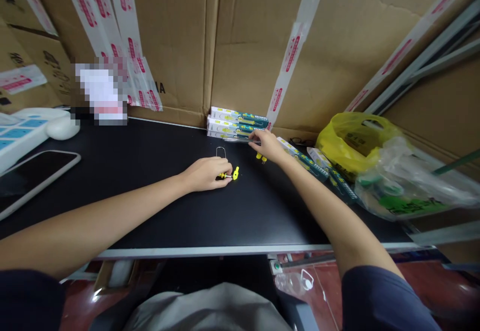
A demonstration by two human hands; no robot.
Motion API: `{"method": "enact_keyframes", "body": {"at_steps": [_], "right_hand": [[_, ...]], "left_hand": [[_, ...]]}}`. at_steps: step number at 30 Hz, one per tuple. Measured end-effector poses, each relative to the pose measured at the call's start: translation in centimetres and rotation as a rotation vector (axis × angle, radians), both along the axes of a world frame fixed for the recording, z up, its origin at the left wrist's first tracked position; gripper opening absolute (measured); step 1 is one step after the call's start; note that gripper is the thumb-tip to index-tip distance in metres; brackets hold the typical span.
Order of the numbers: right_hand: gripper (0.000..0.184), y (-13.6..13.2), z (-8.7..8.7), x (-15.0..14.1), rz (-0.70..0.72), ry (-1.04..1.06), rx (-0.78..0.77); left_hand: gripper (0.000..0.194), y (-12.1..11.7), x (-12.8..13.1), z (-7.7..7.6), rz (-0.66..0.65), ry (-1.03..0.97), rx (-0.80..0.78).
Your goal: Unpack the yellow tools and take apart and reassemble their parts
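Note:
My left hand (204,173) rests on the black table (157,206), fingers curled around a small yellow and metal part (229,174) whose yellow tip sticks out to the right. A thin wire loop (221,151) lies just behind it. My right hand (266,143) reaches to the back and pinches a thin grey strip (236,140) in front of a stack of white and teal packaged boxes (237,122). A small yellow piece (261,158) lies under that hand.
More teal packages (322,168) lie to the right beside a yellow plastic bag (352,143) and a clear bag (408,186). A phone (33,173), a white power strip (18,136) and a white mouse (62,127) sit at the left. Cardboard boxes (243,41) wall the back.

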State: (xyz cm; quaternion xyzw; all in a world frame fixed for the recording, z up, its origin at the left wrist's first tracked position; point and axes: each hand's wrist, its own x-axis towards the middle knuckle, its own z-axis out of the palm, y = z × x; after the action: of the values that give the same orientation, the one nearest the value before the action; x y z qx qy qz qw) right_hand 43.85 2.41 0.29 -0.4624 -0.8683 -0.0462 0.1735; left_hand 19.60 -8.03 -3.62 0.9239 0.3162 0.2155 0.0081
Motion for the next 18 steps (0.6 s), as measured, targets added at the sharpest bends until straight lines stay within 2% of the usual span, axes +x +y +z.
{"method": "enact_keyframes", "body": {"at_steps": [7,12,18], "right_hand": [[0.018,0.3,-0.1,-2.1,-0.14,-0.26,0.063],[0.017,0.0,-0.4,-2.9,-0.177,-0.391,0.163],[0.019,-0.9,-0.4,-3.0,-0.136,-0.358,0.206]], "left_hand": [[0.02,0.1,0.0,-0.1,0.006,0.012,-0.005],[0.027,0.0,0.1,-0.2,0.022,0.045,0.033],[0.022,0.0,0.1,-0.2,0.024,0.063,0.031]]}}
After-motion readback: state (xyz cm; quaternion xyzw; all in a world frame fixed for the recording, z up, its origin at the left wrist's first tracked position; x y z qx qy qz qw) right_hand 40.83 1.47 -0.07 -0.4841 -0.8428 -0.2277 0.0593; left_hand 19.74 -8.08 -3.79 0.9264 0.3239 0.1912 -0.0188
